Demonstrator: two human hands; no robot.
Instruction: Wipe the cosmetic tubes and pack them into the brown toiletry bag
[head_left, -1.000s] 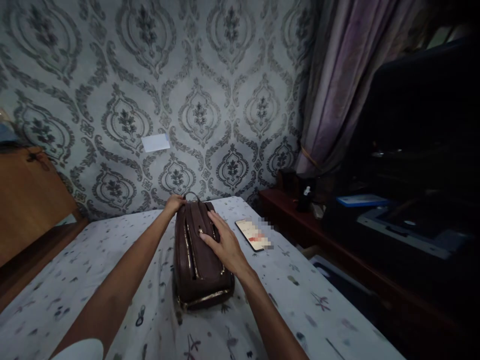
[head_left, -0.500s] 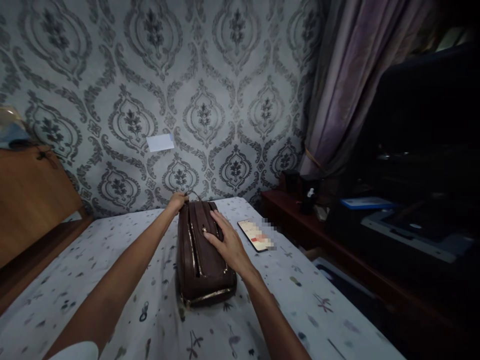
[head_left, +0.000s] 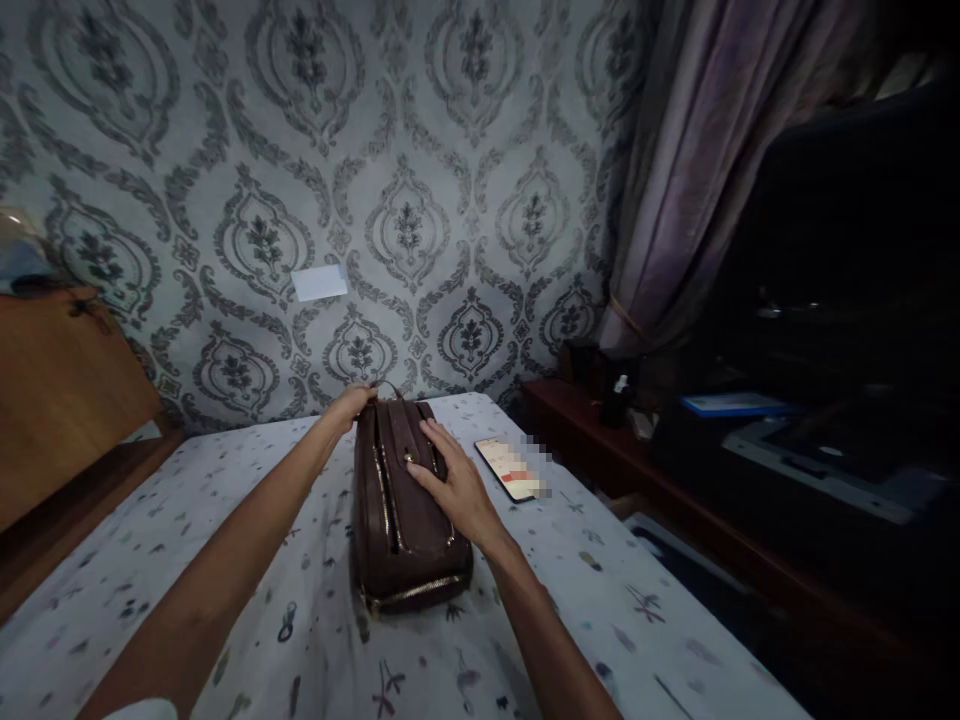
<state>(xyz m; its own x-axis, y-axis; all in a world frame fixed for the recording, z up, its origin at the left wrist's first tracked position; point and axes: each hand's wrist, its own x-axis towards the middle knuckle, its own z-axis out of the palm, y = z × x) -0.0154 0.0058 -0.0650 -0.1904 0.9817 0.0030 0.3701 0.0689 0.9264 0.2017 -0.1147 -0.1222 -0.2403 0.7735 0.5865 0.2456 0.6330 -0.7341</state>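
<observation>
A dark brown leather bag (head_left: 420, 520) with gold-coloured zips lies on the patterned bedsheet, its thin loop handle (head_left: 388, 386) at the far end. My left hand (head_left: 351, 408) is at the bag's far left corner, fingers closed on its edge close to the handle; the fingertips are small and partly hidden. Across the bag's upper face rests my right hand (head_left: 456, 495), fingers stretched out and thumb apart, near a small gold stud (head_left: 409, 459). A phone (head_left: 506, 468) with a lit, partly blurred screen lies just right of the bag.
The bed (head_left: 247, 640) meets a damask-papered wall (head_left: 409, 130) bearing a white paper (head_left: 319, 283). A wooden board (head_left: 71, 390) stands at left. To the right are a dark red ledge (head_left: 559, 405) with a dark bottle (head_left: 616, 400), and a tied curtain (head_left: 664, 200).
My left hand and forearm have shifted very slightly at the bag's far corner. My right hand stays flat on the bag, and the bag lies where it was.
</observation>
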